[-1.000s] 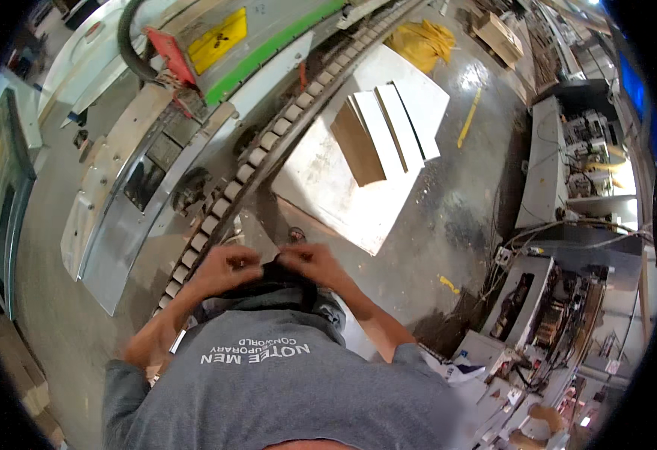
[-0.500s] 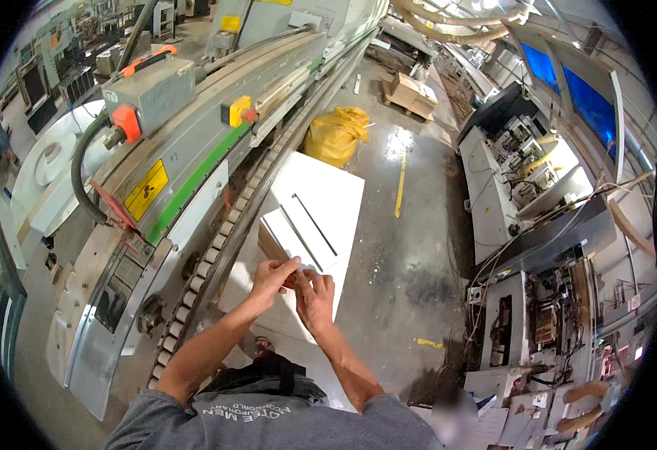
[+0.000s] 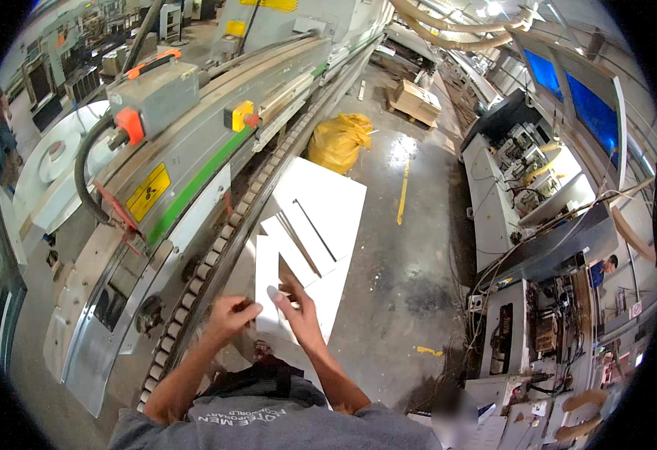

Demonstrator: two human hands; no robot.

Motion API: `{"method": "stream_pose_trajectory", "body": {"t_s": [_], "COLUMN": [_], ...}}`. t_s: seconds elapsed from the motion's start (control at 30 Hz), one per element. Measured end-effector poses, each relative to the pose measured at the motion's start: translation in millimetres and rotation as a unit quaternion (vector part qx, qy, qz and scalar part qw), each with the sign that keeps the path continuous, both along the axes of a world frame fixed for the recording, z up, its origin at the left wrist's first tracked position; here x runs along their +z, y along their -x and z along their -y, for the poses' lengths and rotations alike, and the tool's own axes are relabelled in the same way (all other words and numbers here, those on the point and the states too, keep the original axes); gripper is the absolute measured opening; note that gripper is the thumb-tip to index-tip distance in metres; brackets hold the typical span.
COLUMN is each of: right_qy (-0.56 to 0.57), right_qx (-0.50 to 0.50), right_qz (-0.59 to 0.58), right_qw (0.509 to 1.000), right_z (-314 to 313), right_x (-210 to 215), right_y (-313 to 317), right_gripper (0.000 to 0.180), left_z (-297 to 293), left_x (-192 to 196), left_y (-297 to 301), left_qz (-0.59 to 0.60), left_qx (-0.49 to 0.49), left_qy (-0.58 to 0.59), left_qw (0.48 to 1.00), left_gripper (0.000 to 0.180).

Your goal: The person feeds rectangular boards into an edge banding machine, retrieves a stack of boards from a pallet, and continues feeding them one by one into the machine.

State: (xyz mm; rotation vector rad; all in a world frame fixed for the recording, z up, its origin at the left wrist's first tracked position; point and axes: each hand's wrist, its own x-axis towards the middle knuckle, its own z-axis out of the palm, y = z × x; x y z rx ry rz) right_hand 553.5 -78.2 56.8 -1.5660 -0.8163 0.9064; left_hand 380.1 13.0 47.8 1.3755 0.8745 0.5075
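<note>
A narrow white panel [image 3: 267,264] stands slanted in front of me, its upper end over the stack of boards. My right hand [image 3: 298,309] grips its right edge, with the thumb on the white face and the fingers behind. Close to the panel's left edge is my left hand [image 3: 232,319], its fingers curled and pressed together. I cannot make out whether anything small is in them. Beyond, narrow white boards [image 3: 298,238] with dark gaps between them lie on a large white board [image 3: 328,199].
A long grey machine with a green stripe [image 3: 201,184] and a roller chain [image 3: 212,259] runs along my left. A yellow sack [image 3: 341,142] sits beyond the boards. On the right stand opened machine cabinets [image 3: 527,187]. Another person [image 3: 604,268] shows at the far right.
My hands have drawn apart and come nearer to me; the left moved left. The narrow white panel now stands up in my right hand, where earlier both hands met over the stack.
</note>
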Motion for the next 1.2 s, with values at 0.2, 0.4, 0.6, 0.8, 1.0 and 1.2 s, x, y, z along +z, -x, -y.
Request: {"method": "stream_pose_trajectory", "body": {"t_s": [0.2,0.4,0.6,0.8,1.0,1.2], "right_qy": [-0.005,-0.061,-0.032,0.014,0.052,-0.036], "right_qx": [0.153,0.176,0.340,0.373,0.388,0.335], "right_qz": [-0.082,-0.201,-0.316,-0.276,-0.268,-0.240], "right_qw": [0.985,0.962,0.885,0.886,0.880,0.910], "right_z": [-25,-50,-71,-67,-85,-93], "right_x": [-50,-14,-41,-43,-48,-68], "right_y": [84,208,311,368,410,423], "right_gripper": [0.047,0.039,0.034,0.051,0.053,0.048], "left_z": [33,65,69,49,33,34], "left_x": [18,51,7,-31,-36,-45], "left_y": [119,197,312,390,407,410], "left_qz": [-0.109,-0.316,-0.345,-0.329,-0.406,-0.407], "left_qx": [0.037,0.148,0.264,0.312,0.332,0.387], "left_qy": [-0.041,-0.439,-0.378,-0.444,-0.502,-0.448], "left_qw": [0.992,0.828,0.818,0.773,0.688,0.696], "left_gripper": [0.026,0.067,0.054,0.046,0.034,0.034]}}
